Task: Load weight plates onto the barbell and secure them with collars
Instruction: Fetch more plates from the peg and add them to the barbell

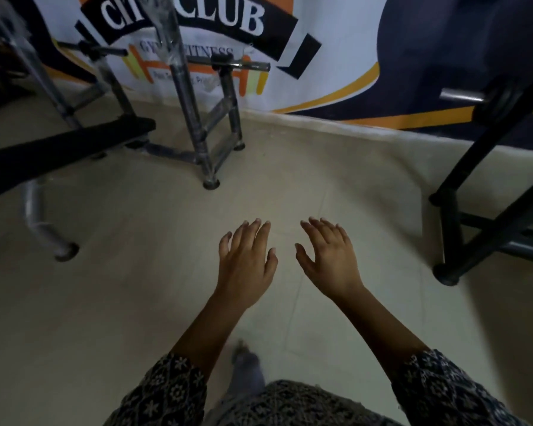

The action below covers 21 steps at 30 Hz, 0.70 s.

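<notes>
My left hand (247,263) and my right hand (328,259) are stretched out side by side over the bare floor, palms down, fingers spread, holding nothing. A metal bar end (242,66) sticks out from the rack at the upper left, resting on a black holder. Another grey bar end (460,96) pokes out of a dark stand at the upper right, with a dark round part (499,103) on it. No weight plate or collar shows clearly.
A black padded bench (59,149) with grey legs stands at the left, joined to a grey steel rack (203,124). A black frame (486,210) stands at the right. A printed banner (290,56) covers the wall behind. Pale floor lies between them.
</notes>
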Motion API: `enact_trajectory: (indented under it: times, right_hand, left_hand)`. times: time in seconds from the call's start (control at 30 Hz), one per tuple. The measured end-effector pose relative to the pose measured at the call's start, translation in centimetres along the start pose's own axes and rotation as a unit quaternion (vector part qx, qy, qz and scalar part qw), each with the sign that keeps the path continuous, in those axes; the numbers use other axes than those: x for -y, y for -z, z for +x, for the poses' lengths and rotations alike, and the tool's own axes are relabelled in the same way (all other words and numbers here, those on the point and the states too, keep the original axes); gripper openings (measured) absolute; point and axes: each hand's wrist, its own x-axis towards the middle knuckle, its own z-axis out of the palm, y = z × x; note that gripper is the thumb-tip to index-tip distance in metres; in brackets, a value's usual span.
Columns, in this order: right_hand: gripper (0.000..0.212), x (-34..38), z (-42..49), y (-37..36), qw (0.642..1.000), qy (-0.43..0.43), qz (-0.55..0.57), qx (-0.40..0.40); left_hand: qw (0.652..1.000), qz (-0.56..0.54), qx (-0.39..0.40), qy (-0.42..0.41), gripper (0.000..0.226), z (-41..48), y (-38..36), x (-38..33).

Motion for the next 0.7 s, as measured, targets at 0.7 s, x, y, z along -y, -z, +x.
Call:
enact_trajectory:
  times: [0.7]
  right_hand:
    - [0.045, -15.9, 45.7, -12.9, 0.977, -0.181, -0.049, -0.101]
  left_hand:
    - [0.971, -0.059, 0.011, -0.230, 0.047, 55.6, -11.7, 8.4]
